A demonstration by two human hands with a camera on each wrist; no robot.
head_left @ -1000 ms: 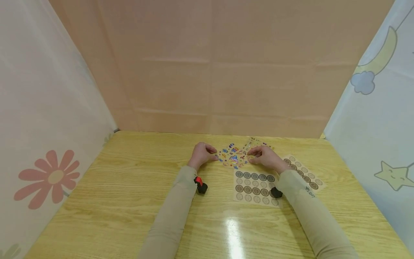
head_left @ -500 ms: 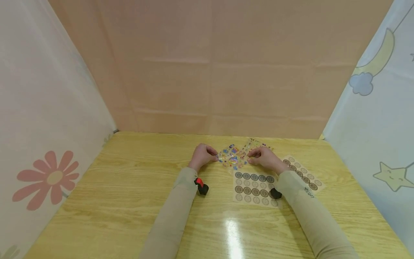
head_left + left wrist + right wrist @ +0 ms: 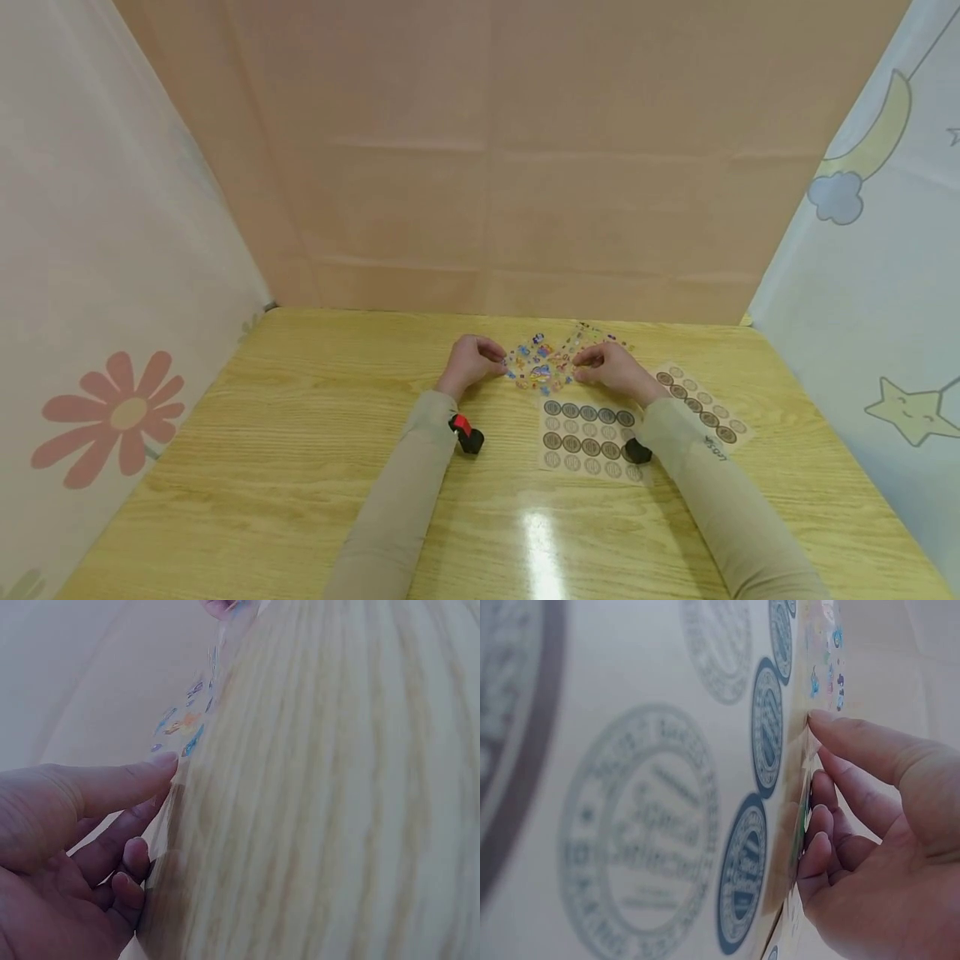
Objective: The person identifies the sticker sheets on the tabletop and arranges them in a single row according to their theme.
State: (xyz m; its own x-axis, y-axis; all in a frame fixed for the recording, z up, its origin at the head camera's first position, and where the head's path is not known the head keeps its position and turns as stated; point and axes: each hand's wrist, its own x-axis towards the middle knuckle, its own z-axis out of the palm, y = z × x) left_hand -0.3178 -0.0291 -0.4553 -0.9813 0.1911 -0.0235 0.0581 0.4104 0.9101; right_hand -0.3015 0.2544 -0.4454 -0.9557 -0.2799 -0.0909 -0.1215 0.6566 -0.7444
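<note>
Both forearms in beige sleeves reach forward over the pale wooden table (image 3: 300,467), wrists low, elbows near the front edge. The left hand (image 3: 468,363) has its fingers curled in, thumb and forefinger pinching the left edge of a small clear sheet of colourful stickers (image 3: 538,369); the left wrist view shows the thumb (image 3: 112,787) lying along that transparent edge with the other fingers tucked beneath. The right hand (image 3: 609,365) pinches the opposite edge the same way — thumb on top, fingers curled under, as the right wrist view shows (image 3: 870,825). The sheet is held between the two hands, just above the table, at its far middle.

Against the frame half a second back, very little differs: the hands and the sheet sit in nearly the same spot, the sheet perhaps a touch lower, and the grip looks unchanged.

Counting from left to right — one black-and-red wrist device (image 3: 465,432) on the left sleeve, one colourful sheet in the hands, one cream sheet of round brown and grey seal stickers (image 3: 588,437) lying flat just below it, one black wrist device (image 3: 637,451) on the right sleeve, and a second cream sheet of round seals (image 3: 701,406) lying askew to the right.
</note>
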